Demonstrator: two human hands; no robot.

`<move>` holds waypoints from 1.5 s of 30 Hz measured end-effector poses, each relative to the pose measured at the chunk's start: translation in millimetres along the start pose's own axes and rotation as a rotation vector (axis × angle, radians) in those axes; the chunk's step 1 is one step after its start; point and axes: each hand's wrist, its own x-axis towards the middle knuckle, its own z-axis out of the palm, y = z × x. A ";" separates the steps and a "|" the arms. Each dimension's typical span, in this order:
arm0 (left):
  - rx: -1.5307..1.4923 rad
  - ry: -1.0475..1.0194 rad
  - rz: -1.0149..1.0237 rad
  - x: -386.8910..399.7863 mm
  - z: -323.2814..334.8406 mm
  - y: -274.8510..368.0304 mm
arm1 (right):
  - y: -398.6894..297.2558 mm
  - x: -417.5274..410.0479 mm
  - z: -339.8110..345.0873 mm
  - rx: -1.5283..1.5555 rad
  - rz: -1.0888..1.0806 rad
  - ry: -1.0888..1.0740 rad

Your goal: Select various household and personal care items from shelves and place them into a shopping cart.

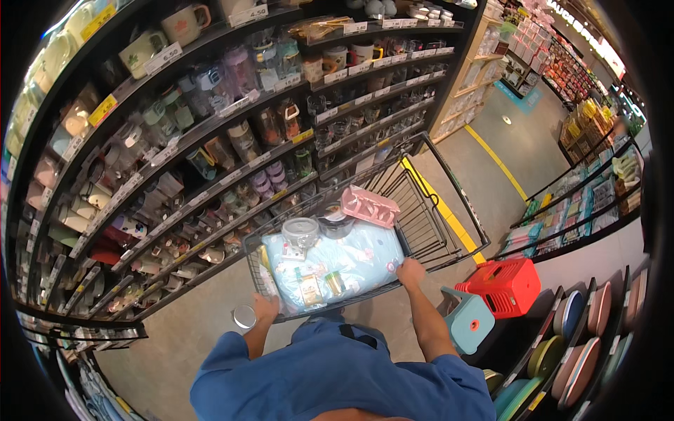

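A black wire shopping cart (476, 247) stands before me, with a light blue patterned bedding pack (337, 258) filling its near part. On the pack lie a clear round container (301, 231), a second dark-based round container (337, 225), a pink plastic tray (370, 207), a small packet (310, 290) and a green-and-gold item (334, 283). My left hand (266, 308) is at the cart's near left corner; a round metallic-looking lid or can (244, 317) shows beside its wrist, and whether the hand grips it is unclear. My right hand (410, 272) is closed on the cart's near right rim.
Tall shelves of mugs and tumblers (242, 139) curve along the left and front. A red plastic stool (511, 288) and a teal stool (470, 321) stand at the right, beside racks of plates (576, 371). An aisle with a yellow floor line (495, 158) runs ahead right.
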 end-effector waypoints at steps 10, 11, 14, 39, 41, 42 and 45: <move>-0.035 0.045 -0.008 -22.2 43.1 99.7 | 58.3 87.8 -32.3 0.013 -0.102 0.060; -0.030 0.074 -0.006 -23.3 46.2 108.4 | 60.2 97.2 -36.9 0.032 -0.107 0.065; -0.068 -0.008 -0.019 -9.2 59.7 126.1 | 78.4 114.0 -41.9 0.043 -0.140 0.058; 0.048 -0.262 0.017 -0.6 106.5 253.2 | 136.3 265.1 -78.9 -0.033 -0.200 0.014; 0.086 -0.297 0.002 1.3 111.4 255.9 | 138.0 269.4 -83.1 -0.046 -0.214 -0.002; 0.071 -0.296 -0.013 -1.1 113.5 255.3 | 139.3 270.5 -85.9 -0.045 -0.199 -0.015; -0.089 -0.182 -0.100 -3.4 116.7 267.8 | 139.8 276.7 -91.5 -0.039 -0.191 -0.046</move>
